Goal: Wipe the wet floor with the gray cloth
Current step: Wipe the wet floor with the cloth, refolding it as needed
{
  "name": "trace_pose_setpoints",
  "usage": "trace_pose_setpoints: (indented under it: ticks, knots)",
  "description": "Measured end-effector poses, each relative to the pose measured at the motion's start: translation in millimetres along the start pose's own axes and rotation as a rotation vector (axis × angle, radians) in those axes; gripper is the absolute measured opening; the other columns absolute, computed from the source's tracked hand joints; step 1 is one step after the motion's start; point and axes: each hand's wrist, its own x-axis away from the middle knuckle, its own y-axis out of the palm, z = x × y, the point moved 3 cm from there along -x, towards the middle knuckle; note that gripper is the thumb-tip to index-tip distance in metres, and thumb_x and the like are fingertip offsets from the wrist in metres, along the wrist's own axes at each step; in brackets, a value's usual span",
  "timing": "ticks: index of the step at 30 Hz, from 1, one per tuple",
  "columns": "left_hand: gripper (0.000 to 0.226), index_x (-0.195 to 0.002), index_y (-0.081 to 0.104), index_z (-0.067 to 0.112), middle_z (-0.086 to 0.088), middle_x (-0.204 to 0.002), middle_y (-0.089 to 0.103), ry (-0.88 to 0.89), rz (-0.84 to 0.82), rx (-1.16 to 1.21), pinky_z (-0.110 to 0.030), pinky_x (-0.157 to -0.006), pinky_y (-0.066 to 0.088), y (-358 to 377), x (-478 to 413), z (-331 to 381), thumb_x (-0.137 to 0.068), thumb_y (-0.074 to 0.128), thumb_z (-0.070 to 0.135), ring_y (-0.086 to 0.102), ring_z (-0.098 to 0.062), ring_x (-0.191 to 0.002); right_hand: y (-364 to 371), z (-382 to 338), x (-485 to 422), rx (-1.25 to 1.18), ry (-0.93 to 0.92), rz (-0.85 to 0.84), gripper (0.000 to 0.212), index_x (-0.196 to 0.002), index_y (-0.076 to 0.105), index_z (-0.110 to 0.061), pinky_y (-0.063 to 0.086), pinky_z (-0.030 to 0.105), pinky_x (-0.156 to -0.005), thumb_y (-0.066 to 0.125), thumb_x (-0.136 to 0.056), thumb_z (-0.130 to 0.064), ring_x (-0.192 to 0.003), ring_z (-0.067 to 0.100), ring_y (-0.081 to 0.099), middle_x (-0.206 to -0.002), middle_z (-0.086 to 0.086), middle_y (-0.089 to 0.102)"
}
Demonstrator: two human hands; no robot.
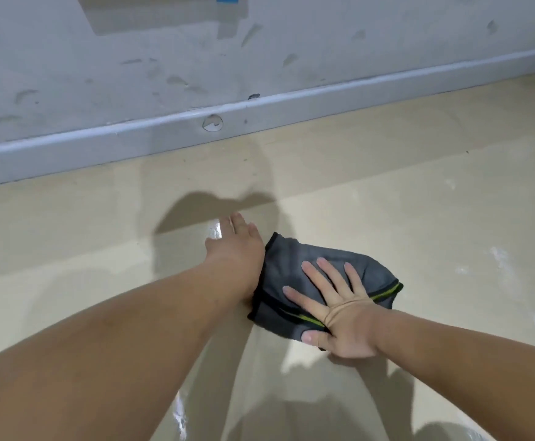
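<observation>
The head view looks forward and down (close above the floor (387, 202)) toward the baseboard (291, 109).

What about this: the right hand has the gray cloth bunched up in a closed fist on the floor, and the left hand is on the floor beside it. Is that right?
Not quite. In the head view the right hand lies flat on the gray cloth, fingers spread, not in a fist. The cloth is on the floor, with the left hand beside it.
</observation>
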Motion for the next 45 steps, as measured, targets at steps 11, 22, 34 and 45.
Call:
trace_pose_setpoints:
  ticks: [11,22,34,45]
  knots:
    - [0.043,-0.124,0.05,0.021,0.0,-0.128,0.038,-0.059,0.025,0.142,-0.035,-0.078,0.047,1,56,33,-0.084,0.066,0.028,0.043,-0.022,-0.121,-54,111,-48,-0.081,-0.019,0.097,0.072,-0.15,-0.012,-0.066,-0.02,0.056,-0.12,0.033,-0.095,-0.075,-0.149,0.015,-0.038,-0.165,-0.012,-0.035]
    - [0.031,-0.12,0.049,0.021,-0.001,-0.125,0.046,-0.093,0.022,0.245,-0.041,-0.095,0.051,-62,29,193,-0.093,0.057,0.033,0.051,-0.026,-0.121,-23,278,12,-0.358,0.275,0.281,0.067,-0.153,0.003,-0.065,-0.013,0.055,-0.123,0.034,-0.095,-0.074,-0.155,0.014,-0.023,-0.171,-0.013,-0.016]
    - [0.04,-0.135,0.051,0.022,0.004,-0.137,0.045,0.101,0.373,0.333,-0.035,-0.102,0.044,-40,19,310,-0.094,0.05,0.023,0.042,-0.02,-0.127,113,232,144,-0.377,0.513,0.432,0.066,-0.159,-0.008,-0.05,-0.015,0.058,-0.122,0.015,-0.1,-0.067,-0.155,0.027,-0.025,-0.171,0.005,-0.019]
    - [0.043,-0.126,0.057,0.022,0.002,-0.124,0.049,0.062,0.378,0.334,-0.035,-0.089,0.049,-50,18,261,-0.086,0.046,0.011,0.045,-0.022,-0.119,103,177,135,-0.201,0.076,0.352,0.065,-0.156,0.006,-0.06,-0.017,0.06,-0.119,0.018,-0.093,-0.073,-0.154,0.025,-0.027,-0.171,-0.001,-0.016]
